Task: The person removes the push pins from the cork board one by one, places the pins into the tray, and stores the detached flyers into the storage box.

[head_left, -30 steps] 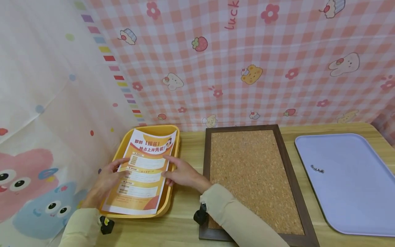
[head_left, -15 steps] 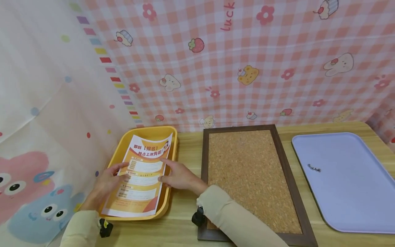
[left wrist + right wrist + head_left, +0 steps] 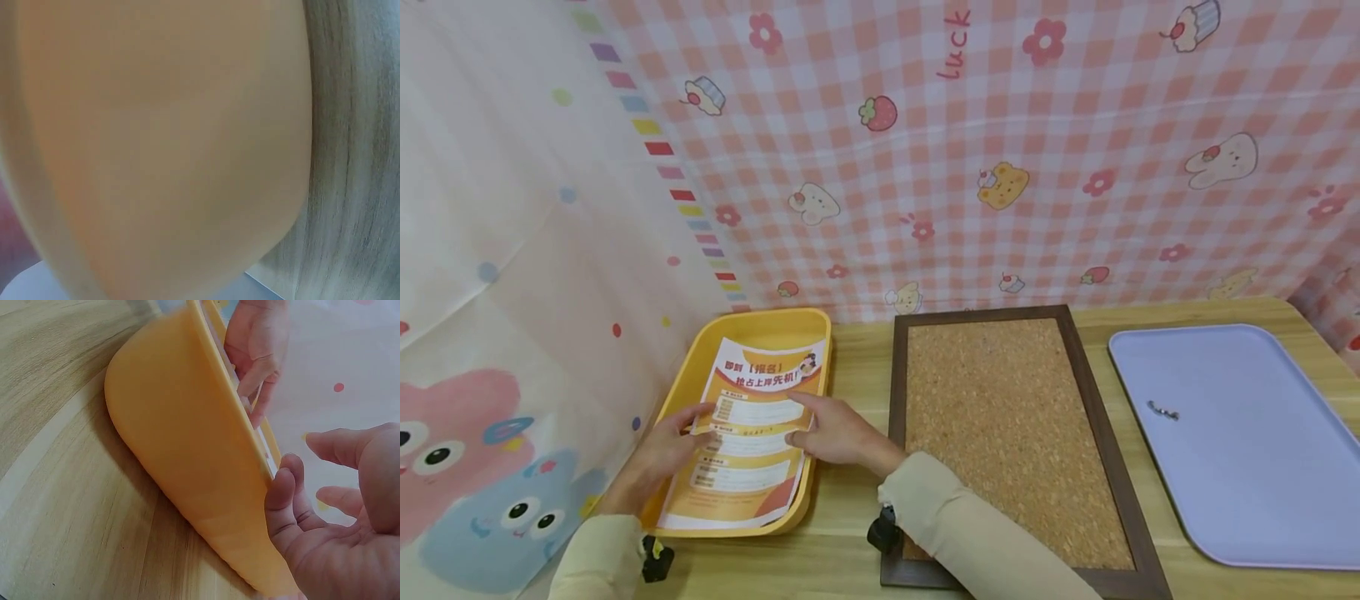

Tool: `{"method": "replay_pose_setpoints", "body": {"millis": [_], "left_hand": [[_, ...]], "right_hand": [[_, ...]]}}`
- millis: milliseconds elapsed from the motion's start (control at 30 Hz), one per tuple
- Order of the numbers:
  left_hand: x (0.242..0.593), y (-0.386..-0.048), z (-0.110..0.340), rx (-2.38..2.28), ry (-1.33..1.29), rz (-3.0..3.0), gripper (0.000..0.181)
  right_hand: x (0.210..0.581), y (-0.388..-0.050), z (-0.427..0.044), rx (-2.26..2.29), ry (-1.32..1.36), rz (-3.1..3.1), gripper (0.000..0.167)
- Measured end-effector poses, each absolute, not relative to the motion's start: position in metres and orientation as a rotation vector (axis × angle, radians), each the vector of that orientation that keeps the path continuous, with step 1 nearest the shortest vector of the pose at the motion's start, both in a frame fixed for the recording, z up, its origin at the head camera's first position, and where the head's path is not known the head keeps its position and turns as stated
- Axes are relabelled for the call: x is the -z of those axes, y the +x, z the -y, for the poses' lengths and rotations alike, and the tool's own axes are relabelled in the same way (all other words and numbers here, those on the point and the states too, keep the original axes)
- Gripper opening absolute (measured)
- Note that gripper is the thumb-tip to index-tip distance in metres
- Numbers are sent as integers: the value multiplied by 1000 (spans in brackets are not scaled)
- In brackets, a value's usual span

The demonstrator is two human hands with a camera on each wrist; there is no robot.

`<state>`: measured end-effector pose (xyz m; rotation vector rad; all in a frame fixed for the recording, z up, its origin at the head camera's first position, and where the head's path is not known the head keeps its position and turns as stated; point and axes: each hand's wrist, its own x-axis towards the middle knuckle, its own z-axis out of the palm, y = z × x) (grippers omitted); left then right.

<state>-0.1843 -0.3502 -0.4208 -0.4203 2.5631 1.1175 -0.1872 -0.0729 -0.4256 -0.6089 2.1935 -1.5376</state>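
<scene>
A printed orange-and-white flyer (image 3: 752,479) lies in the yellow plastic bin (image 3: 700,367) on the left of the table. My left hand (image 3: 662,454) is over the flyer's left edge, thumb and forefinger apart at the sheet. Across from it, my right hand (image 3: 838,433) reaches over the bin's right rim, forefinger and thumb spread above the flyer. In the right wrist view, the right hand's lower fingers (image 3: 284,487) bend beside the bin's rim, and the left hand (image 3: 256,347) points down into the bin. The left wrist view shows mostly the bin's outer wall (image 3: 187,156).
Right of the bin lies a cork board (image 3: 1000,433) in a dark wooden frame, partly under my right sleeve. Farther right, a lilac tray (image 3: 1240,467) bears a few small metal pieces (image 3: 1163,410). A pink checked cloth (image 3: 955,225) hangs behind the table.
The flyer has sunk lower into the bin, and its top right corner has shifted rightward since half a second ago. Both hands have stayed along its sides, moving slightly.
</scene>
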Motion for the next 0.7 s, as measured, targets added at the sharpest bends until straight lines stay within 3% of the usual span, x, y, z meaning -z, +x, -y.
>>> {"method": "replay_pose_setpoints", "body": {"millis": [700], "left_hand": [[410,-178,348,-1224,-315,-2575,80]], "right_hand": [[419,-179,39,1601,-625,-2136,67]]}}
